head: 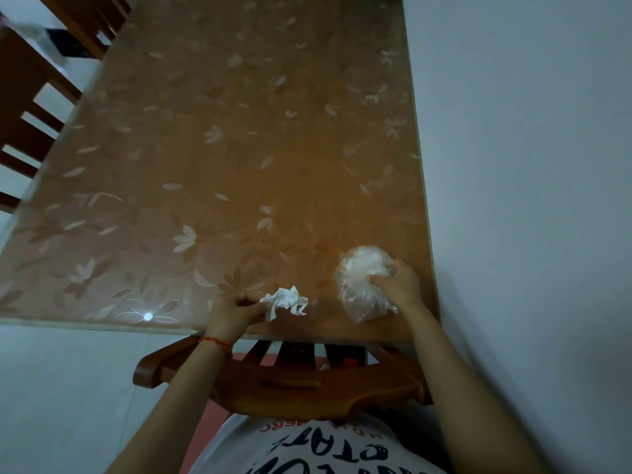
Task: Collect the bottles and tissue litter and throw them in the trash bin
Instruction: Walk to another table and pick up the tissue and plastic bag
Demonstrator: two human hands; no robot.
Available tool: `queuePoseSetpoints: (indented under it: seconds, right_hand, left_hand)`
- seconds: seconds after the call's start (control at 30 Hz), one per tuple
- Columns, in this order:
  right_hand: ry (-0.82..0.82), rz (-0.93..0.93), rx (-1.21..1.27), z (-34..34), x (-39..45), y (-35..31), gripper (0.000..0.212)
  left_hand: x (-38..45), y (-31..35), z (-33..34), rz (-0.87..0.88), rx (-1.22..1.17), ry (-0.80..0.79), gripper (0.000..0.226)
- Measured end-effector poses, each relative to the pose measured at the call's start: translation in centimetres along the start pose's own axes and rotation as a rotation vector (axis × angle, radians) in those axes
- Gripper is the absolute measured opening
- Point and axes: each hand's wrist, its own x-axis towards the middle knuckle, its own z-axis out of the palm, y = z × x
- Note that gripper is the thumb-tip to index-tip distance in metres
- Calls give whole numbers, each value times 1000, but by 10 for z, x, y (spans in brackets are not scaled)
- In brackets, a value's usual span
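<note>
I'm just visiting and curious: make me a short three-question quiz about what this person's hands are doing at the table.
1. True or false: the left hand pinches the crumpled tissue.
2. What does the right hand hold? A) a glass cup B) a clear plastic bag with white stuff inside C) a spoon
3. Fill in: the wooden chair stands between the person and the ____.

Key
1. True; it holds the tissue at its left edge, on the table.
2. B; the fingers curl round the plastic bag, near the table's right edge.
3. table.

Head camera looks steeply down, close over table (239,148).
</note>
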Motion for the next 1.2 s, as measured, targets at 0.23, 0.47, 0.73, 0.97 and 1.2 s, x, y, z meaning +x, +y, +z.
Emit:
queuePoseSetpoints:
  seconds: [0.23, 0.47, 0.73, 0.97, 1.2]
  right_hand:
    - [-1, -81, 40, -1, -12, -17, 50]
    - [-51, -165, 98, 11, -23, -41, 49]
    - [-155, -251, 129, 36, -47, -77, 48]
    - [-212, -340, 153, 62, -84, -122, 44]
    - [-336, -387, 174, 134, -144, -168, 40]
  left_hand:
    - [-14, 13, -4, 37, -63, 62, 16]
    - [-23, 14, -19, 34, -145, 176, 14]
    - [-39, 14, -52, 92, -299, 285, 8]
    - [-67, -2, -107, 146, -418, 413, 11]
    - [-93, -42, -191, 156, -510, 557, 15]
